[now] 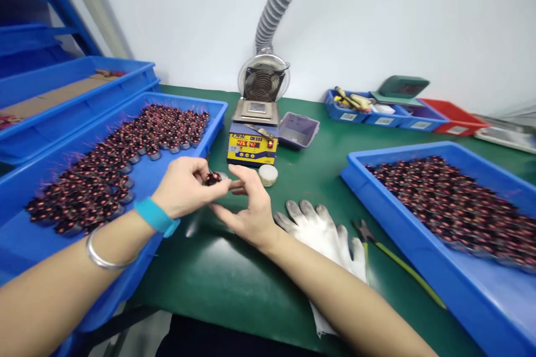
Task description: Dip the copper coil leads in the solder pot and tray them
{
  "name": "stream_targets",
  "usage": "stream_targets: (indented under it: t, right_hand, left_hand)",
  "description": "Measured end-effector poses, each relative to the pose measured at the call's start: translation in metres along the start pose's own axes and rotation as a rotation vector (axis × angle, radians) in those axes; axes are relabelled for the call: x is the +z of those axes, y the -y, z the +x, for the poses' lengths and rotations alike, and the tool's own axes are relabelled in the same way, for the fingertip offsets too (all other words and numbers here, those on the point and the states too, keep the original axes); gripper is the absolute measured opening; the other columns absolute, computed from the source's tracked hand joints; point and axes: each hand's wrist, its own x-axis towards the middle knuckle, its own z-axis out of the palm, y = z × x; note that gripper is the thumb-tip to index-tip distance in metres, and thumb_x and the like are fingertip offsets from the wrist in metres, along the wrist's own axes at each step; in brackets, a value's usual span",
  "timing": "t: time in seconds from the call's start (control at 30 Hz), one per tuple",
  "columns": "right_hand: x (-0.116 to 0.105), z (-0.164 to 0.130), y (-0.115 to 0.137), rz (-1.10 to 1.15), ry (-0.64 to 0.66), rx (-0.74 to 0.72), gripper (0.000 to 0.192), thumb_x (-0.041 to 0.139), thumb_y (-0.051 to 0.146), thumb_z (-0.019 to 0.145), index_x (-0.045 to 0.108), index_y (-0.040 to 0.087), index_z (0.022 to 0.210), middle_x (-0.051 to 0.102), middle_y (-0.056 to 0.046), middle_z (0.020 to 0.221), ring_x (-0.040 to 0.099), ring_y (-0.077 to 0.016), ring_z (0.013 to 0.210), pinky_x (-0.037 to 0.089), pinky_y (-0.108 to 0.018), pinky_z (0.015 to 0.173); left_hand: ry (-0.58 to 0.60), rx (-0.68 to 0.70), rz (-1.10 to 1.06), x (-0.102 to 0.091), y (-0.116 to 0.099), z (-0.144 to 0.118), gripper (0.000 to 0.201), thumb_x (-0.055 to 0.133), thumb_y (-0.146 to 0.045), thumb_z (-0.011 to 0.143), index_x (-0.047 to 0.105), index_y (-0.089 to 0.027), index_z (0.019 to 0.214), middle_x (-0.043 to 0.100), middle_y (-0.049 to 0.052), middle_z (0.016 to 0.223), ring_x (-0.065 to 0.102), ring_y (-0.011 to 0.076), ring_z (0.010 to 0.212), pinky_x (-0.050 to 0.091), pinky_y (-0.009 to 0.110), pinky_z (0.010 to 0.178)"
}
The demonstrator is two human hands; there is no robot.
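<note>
The left hand (184,185) is pinching a small coppery part (213,179); whether the right hand (252,209) is gripping, I can't tell. Knitted gloves (320,237) are lying at four o'clock.

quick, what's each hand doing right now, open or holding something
Left hand: closed, holding a small dark part in its fingers.
Right hand: curved beside the same part; whether it grips too cannot be told.

Behind, a plain white wall (397,17), evenly lit, with a ribbed grey duct (279,5) in front. Below, a glossy green tabletop (234,284) reflecting soft light. At upper left, blue rack frame (62,4) beside a pale post (91,5).
</note>
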Motion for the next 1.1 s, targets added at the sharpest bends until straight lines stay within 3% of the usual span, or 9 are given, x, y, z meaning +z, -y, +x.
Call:
stream_targets:
  t: [0.13,0.27,0.37,0.63,0.77,0.9,0.97,1.03,1.1]
  right_hand:
    - [-0.005,0.003,-0.002,0.117,0.038,0.11,0.025,0.06,0.019,0.07,0.056,0.022,0.095,0.062,-0.004,0.092,0.061,-0.0161,0.085,0.054,-0.029,0.076]
    - [-0.007,0.007,-0.006,0.54,0.155,0.328,0.036,0.071,0.027,0.065,0.056,0.02,0.097,0.062,-0.003,0.093,0.063,-0.0144,0.081,0.054,-0.027,0.072]
    - [-0.008,0.01,-0.009,0.742,0.183,0.418,0.044,0.076,0.03,0.06,0.059,0.019,0.099,0.064,-0.002,0.092,0.063,-0.0135,0.081,0.053,-0.028,0.078]
    - [-0.01,0.008,-0.01,0.833,0.305,0.481,0.037,0.077,0.022,0.061,0.064,0.017,0.096,0.067,-0.001,0.089,0.064,-0.012,0.08,0.05,-0.029,0.086]
    - [-0.012,0.008,-0.009,0.84,0.355,0.485,0.039,0.077,0.02,0.06,0.064,0.016,0.096,0.068,-0.002,0.091,0.064,-0.0119,0.082,0.05,-0.029,0.087]
    - [-0.013,0.009,-0.008,0.815,0.348,0.48,0.038,0.078,0.021,0.059,0.065,0.016,0.094,0.068,-0.002,0.088,0.065,-0.0126,0.08,0.05,-0.03,0.087]
    - [-0.014,0.009,-0.009,0.806,0.346,0.47,0.038,0.078,0.021,0.059,0.065,0.016,0.094,0.068,-0.002,0.087,0.065,-0.0123,0.079,0.05,-0.029,0.086]
    - [-0.014,0.01,-0.009,0.795,0.336,0.454,0.038,0.078,0.021,0.059,0.064,0.016,0.094,0.068,-0.002,0.087,0.065,-0.0123,0.08,0.051,-0.029,0.086]
    - [-0.014,0.01,-0.009,0.761,0.326,0.435,0.039,0.078,0.023,0.059,0.064,0.016,0.095,0.067,-0.002,0.089,0.065,-0.013,0.081,0.051,-0.03,0.086]
  left_hand:
    - [0.066,0.012,-0.052,0.02,-0.007,-0.009,0.043,0.066,-0.048,0.057,0.036,-0.019,0.047,0.032,-0.006,0.043,0.03,0.0067,0.045,0.022,0.023,0.045]
    - [0.239,-0.084,-0.484,0.017,0.004,-0.003,0.038,0.07,-0.048,0.058,0.052,-0.016,0.067,0.048,-0.005,0.051,0.042,0.0074,0.047,0.032,0.021,0.046]
    - [0.199,-0.103,-0.67,0.012,0.01,0.002,0.033,0.072,-0.04,0.06,0.057,-0.014,0.074,0.056,-0.003,0.056,0.046,0.0061,0.048,0.035,0.018,0.047]
    - [0.296,-0.101,-0.697,0.013,0.013,0.003,0.022,0.069,-0.033,0.066,0.061,-0.013,0.062,0.053,-0.003,0.045,0.038,0.0027,0.034,0.027,0.015,0.034]
    - [0.151,-0.127,-0.758,0.009,0.011,0.007,0.023,0.07,-0.027,0.065,0.055,-0.014,0.053,0.052,-0.004,0.042,0.042,0.0038,0.033,0.031,0.015,0.035]
    - [-0.246,-0.12,-0.915,-0.004,0.018,0.022,0.022,0.07,-0.025,0.063,0.052,-0.015,0.054,0.052,-0.005,0.044,0.044,0.0043,0.035,0.038,0.016,0.038]
    - [-0.341,-0.112,-0.936,-0.011,0.024,0.028,0.022,0.069,-0.028,0.064,0.053,-0.016,0.056,0.053,-0.005,0.046,0.045,0.0046,0.035,0.038,0.017,0.039]
    - [-0.211,-0.104,-0.872,-0.014,0.03,0.03,0.024,0.067,-0.035,0.066,0.055,-0.015,0.059,0.055,-0.003,0.047,0.047,0.006,0.036,0.039,0.018,0.038]
    - [0.065,-0.073,-0.728,-0.013,0.033,0.026,0.03,0.067,-0.042,0.064,0.058,-0.014,0.061,0.055,-0.002,0.048,0.049,0.0081,0.038,0.039,0.019,0.038]
